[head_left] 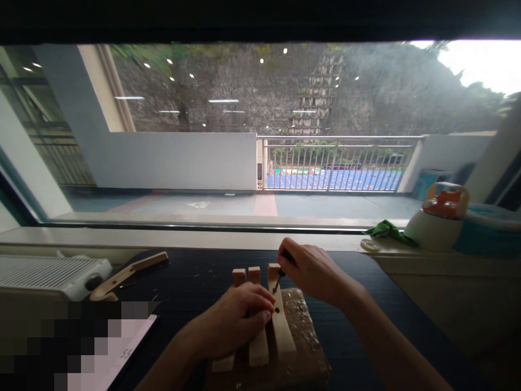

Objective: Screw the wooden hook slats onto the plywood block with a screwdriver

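The right hand [315, 270] grasps a screwdriver [281, 272], tip at the rightmost of 3 wooden pieces [284, 334] on a brown block [302, 320] beneath the hands. The left hand [238, 316] lies across the other 2; whether it grips anything, I cannot tell. Left of it, a bent wooden part [140, 265] rests on the tabletop [183, 296].

Pale tan slats [283, 332], black tabletop [187, 282]

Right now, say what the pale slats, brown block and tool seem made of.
Pale slats: likely bare wood, matte, from their light tan tone. Brown block: seemingly wrapped in glossy plastic film or tape, given the wrinkled highlights; core unclear. Tool: its thin grey shaft looks like metal; the dark handle, partly hidden by the right hand, could be plastic.
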`<state>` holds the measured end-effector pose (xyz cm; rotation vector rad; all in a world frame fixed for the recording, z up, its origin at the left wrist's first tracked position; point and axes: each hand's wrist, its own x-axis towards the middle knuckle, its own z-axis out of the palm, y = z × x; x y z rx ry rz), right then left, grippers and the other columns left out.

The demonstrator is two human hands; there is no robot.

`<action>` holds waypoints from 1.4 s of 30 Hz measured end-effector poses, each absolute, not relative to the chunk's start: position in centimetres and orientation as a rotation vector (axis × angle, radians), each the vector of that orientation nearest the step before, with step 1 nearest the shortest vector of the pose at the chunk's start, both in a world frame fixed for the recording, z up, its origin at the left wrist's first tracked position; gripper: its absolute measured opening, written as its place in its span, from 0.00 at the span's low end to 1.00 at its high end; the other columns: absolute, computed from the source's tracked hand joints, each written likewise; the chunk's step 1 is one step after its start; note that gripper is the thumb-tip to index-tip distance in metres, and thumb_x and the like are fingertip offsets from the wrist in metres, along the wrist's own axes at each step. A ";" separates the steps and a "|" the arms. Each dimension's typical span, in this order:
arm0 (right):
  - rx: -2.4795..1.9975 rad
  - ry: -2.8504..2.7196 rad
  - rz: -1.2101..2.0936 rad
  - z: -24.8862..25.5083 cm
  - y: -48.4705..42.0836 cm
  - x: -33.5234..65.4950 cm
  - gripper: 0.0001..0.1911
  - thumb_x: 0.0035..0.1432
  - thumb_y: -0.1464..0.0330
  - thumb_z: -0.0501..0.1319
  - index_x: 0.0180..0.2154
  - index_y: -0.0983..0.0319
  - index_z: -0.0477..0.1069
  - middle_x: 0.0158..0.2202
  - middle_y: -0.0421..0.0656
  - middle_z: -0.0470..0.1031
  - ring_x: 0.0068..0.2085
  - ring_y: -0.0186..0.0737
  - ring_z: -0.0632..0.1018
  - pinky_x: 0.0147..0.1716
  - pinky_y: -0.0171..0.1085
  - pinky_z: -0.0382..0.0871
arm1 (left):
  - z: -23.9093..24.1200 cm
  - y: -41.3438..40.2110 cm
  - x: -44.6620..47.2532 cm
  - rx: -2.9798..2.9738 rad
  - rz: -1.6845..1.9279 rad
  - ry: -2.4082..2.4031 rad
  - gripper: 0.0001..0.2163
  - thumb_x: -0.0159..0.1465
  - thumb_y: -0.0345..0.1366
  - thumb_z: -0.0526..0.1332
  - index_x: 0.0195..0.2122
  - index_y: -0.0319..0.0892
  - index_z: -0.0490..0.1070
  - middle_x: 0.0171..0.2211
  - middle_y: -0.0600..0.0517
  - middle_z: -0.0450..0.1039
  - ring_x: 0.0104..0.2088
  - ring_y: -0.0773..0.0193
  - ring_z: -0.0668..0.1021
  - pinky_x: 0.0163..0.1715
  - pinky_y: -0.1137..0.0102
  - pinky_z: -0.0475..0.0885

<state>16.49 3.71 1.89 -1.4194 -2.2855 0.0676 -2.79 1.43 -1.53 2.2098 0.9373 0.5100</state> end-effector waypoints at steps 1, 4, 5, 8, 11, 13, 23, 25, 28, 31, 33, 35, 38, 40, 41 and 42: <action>-1.441 -2.272 0.068 1.8 3.8 16.6 0.07 0.60 0.66 0.49 0.32 0.60 0.62 0.24 0.37 0.68 0.24 0.30 0.63 0.24 0.33 0.46 | -1.5 1.4 -2.8 2.213 0.508 0.936 0.12 0.62 0.32 0.53 0.39 0.45 0.76 0.45 0.52 0.73 0.43 0.63 0.74 0.45 0.73 0.67; -1.491 -2.246 0.064 1.7 4.0 16.7 0.08 0.60 0.64 0.50 0.32 0.60 0.62 0.23 0.37 0.68 0.24 0.30 0.63 0.23 0.34 0.46 | -1.6 1.5 -2.8 2.219 0.506 0.932 0.12 0.62 0.32 0.53 0.39 0.44 0.76 0.45 0.52 0.73 0.43 0.63 0.74 0.45 0.73 0.67; -1.505 -2.240 0.056 1.8 4.0 16.7 0.09 0.60 0.63 0.49 0.32 0.60 0.62 0.23 0.38 0.68 0.23 0.30 0.63 0.23 0.34 0.45 | -1.6 1.5 -2.8 2.215 0.502 0.933 0.11 0.62 0.32 0.53 0.39 0.44 0.76 0.45 0.53 0.73 0.43 0.64 0.74 0.45 0.74 0.67; -1.507 -2.248 0.043 2.1 3.7 16.6 0.08 0.60 0.64 0.49 0.32 0.60 0.63 0.23 0.38 0.68 0.23 0.30 0.63 0.23 0.34 0.45 | -1.8 1.5 -2.9 2.202 0.504 0.940 0.11 0.62 0.32 0.54 0.38 0.45 0.76 0.45 0.53 0.72 0.43 0.64 0.74 0.45 0.74 0.67; -1.440 -2.291 0.078 2.4 3.3 16.6 0.07 0.59 0.67 0.48 0.34 0.59 0.64 0.25 0.38 0.70 0.25 0.30 0.64 0.24 0.34 0.46 | -1.8 1.5 -2.8 2.196 0.518 0.945 0.11 0.62 0.31 0.54 0.38 0.45 0.76 0.45 0.53 0.72 0.43 0.64 0.74 0.45 0.74 0.67; -1.402 -2.310 0.099 2.6 3.1 16.6 0.07 0.59 0.68 0.48 0.36 0.59 0.64 0.26 0.38 0.70 0.26 0.30 0.65 0.25 0.33 0.47 | -1.8 1.5 -2.8 2.196 0.518 0.944 0.12 0.62 0.32 0.53 0.39 0.45 0.76 0.45 0.53 0.72 0.43 0.64 0.74 0.45 0.74 0.67; -1.423 -2.279 0.120 2.0 3.7 17.1 0.09 0.60 0.64 0.49 0.31 0.60 0.63 0.23 0.37 0.68 0.23 0.30 0.63 0.23 0.33 0.46 | -1.1 2.0 -2.6 2.279 0.425 0.906 0.12 0.62 0.31 0.53 0.38 0.44 0.76 0.43 0.53 0.73 0.42 0.65 0.74 0.44 0.75 0.67; -1.451 -2.264 0.103 1.9 3.7 17.0 0.10 0.60 0.63 0.49 0.31 0.60 0.63 0.23 0.38 0.68 0.23 0.30 0.62 0.23 0.34 0.45 | -0.8 2.4 -2.5 2.312 0.376 0.894 0.11 0.62 0.32 0.53 0.37 0.43 0.76 0.43 0.52 0.73 0.41 0.65 0.75 0.44 0.75 0.67; -1.496 -2.249 0.052 2.0 3.6 16.7 0.11 0.60 0.62 0.48 0.30 0.60 0.62 0.23 0.38 0.68 0.23 0.30 0.61 0.23 0.34 0.44 | -0.4 2.8 -2.3 2.351 0.293 0.907 0.11 0.61 0.34 0.53 0.34 0.43 0.77 0.42 0.53 0.73 0.39 0.64 0.75 0.42 0.74 0.68; -1.486 -2.261 0.013 2.0 3.5 16.4 0.09 0.59 0.64 0.48 0.30 0.60 0.62 0.23 0.38 0.69 0.23 0.30 0.60 0.23 0.34 0.44 | -0.3 2.8 -2.2 2.369 0.257 0.952 0.11 0.61 0.35 0.54 0.35 0.44 0.77 0.41 0.54 0.73 0.38 0.64 0.75 0.40 0.75 0.68; -1.450 -2.281 0.002 2.1 3.5 16.3 0.07 0.59 0.66 0.48 0.31 0.60 0.62 0.24 0.37 0.69 0.23 0.30 0.60 0.23 0.34 0.44 | -0.4 2.6 -2.2 2.372 0.270 0.962 0.11 0.61 0.34 0.54 0.35 0.45 0.76 0.41 0.54 0.73 0.38 0.64 0.75 0.40 0.75 0.68; -1.423 -2.290 -0.009 2.1 3.5 16.3 0.07 0.59 0.66 0.48 0.32 0.60 0.62 0.24 0.37 0.69 0.23 0.30 0.60 0.23 0.34 0.43 | -0.6 2.4 -2.3 2.370 0.311 0.951 0.11 0.61 0.34 0.54 0.36 0.45 0.76 0.42 0.54 0.73 0.39 0.64 0.75 0.41 0.75 0.67; -1.404 -2.306 -0.007 2.3 3.4 16.3 0.07 0.59 0.67 0.49 0.32 0.60 0.63 0.24 0.37 0.68 0.23 0.30 0.60 0.23 0.34 0.43 | -0.8 1.9 -2.4 2.356 0.373 0.955 0.11 0.61 0.33 0.54 0.38 0.47 0.76 0.43 0.55 0.73 0.41 0.65 0.74 0.42 0.75 0.67; -1.384 -2.332 0.009 2.4 3.3 16.2 0.05 0.57 0.67 0.51 0.32 0.59 0.63 0.23 0.36 0.68 0.23 0.29 0.59 0.23 0.34 0.43 | -0.9 1.7 -2.4 2.353 0.392 0.972 0.11 0.61 0.33 0.54 0.39 0.47 0.75 0.43 0.55 0.73 0.41 0.65 0.74 0.41 0.75 0.67; -1.376 -2.342 0.012 2.4 3.2 16.2 0.04 0.56 0.67 0.52 0.33 0.59 0.63 0.23 0.36 0.68 0.23 0.29 0.59 0.23 0.34 0.43 | -0.8 1.7 -2.4 2.354 0.393 0.977 0.11 0.61 0.32 0.54 0.39 0.47 0.75 0.43 0.55 0.73 0.41 0.65 0.74 0.41 0.75 0.67; -1.374 -2.345 0.012 2.4 3.2 16.2 0.03 0.56 0.67 0.52 0.33 0.59 0.64 0.23 0.35 0.67 0.23 0.29 0.58 0.23 0.34 0.43 | -0.8 1.7 -2.4 2.352 0.394 0.980 0.11 0.61 0.32 0.54 0.39 0.47 0.75 0.42 0.55 0.73 0.40 0.65 0.74 0.41 0.75 0.67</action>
